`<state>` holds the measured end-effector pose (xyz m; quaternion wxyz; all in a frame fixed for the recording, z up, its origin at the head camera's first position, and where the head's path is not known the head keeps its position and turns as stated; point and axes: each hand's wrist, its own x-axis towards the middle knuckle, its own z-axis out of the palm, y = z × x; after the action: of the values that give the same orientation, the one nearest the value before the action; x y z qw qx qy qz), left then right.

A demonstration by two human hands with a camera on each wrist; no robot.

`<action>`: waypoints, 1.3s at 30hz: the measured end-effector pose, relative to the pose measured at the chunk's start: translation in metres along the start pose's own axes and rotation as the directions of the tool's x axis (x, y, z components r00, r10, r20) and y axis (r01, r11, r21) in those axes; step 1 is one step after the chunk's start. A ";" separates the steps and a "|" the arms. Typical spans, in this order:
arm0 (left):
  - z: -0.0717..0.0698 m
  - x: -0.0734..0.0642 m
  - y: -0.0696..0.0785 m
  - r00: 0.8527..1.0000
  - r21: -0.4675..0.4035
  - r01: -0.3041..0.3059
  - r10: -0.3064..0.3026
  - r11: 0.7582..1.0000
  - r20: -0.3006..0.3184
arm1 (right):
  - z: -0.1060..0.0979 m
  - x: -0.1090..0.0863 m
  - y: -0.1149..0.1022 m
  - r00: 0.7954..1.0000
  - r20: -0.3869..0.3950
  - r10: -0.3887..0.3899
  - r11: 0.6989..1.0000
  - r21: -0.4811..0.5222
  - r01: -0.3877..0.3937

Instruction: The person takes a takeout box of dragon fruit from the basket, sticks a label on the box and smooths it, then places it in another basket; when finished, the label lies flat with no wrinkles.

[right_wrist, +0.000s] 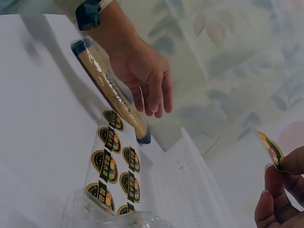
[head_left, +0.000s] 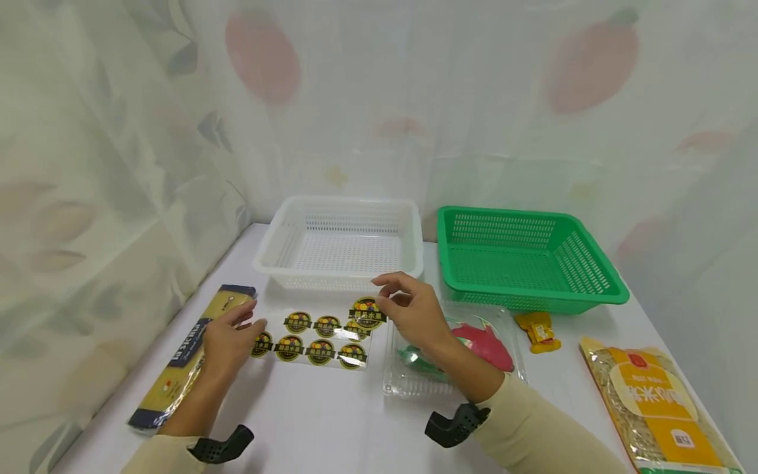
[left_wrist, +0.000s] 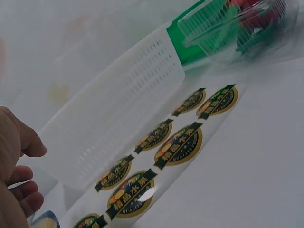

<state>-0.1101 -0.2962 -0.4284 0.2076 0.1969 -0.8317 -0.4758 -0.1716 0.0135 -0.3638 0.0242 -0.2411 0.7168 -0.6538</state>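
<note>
Between thumb and fingertips, my right hand (head_left: 414, 313) pinches a round fruit-label sticker (head_left: 366, 313), raised above the table. In the right wrist view the same sticker (right_wrist: 271, 149) shows edge-on. Below it lies a clear sheet of stickers (head_left: 304, 334), with several round labels in two rows. My left hand (head_left: 229, 342) hovers at the sheet's left end with fingers relaxed and nothing held. Under that hand lies a gold and navy pasta packet (head_left: 183, 349). A clear plastic clamshell box (head_left: 403, 385) sits beneath my right forearm, with a red dragon fruit (head_left: 488, 345) in it.
At the back stand a white basket (head_left: 337, 282) and, to its right, a green basket (head_left: 535, 296). A small orange-yellow packet (head_left: 539, 332) lies before the green one. A large yellow food bag (head_left: 657, 401) occupies the right edge. Curtains (head_left: 414, 99) enclose the table.
</note>
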 end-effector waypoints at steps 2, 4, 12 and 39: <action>0.002 -0.002 0.006 1.000 -0.037 -0.018 0.019 0.999 0.018 | -0.002 -0.001 0.000 1.000 0.003 -0.013 1.000 -0.013 0.013; 0.003 -0.005 0.012 0.999 -0.065 -0.031 0.033 0.997 0.035 | -0.004 -0.002 -0.001 1.000 0.005 -0.020 1.000 -0.016 0.020; 0.009 -0.015 0.036 0.990 -0.143 -0.090 0.105 0.986 0.099 | -0.007 -0.011 -0.030 0.999 0.005 -0.032 0.999 -0.044 0.032; 0.032 -0.050 0.113 0.875 -0.396 -0.135 0.297 0.908 0.383 | -0.027 -0.017 -0.020 0.994 -0.008 -0.109 0.993 -0.056 0.108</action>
<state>-0.0998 -0.1945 -0.3522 0.1017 -0.0510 -0.7731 -0.6239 -0.1590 0.0441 -0.3455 -0.0221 -0.2767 0.7207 -0.6352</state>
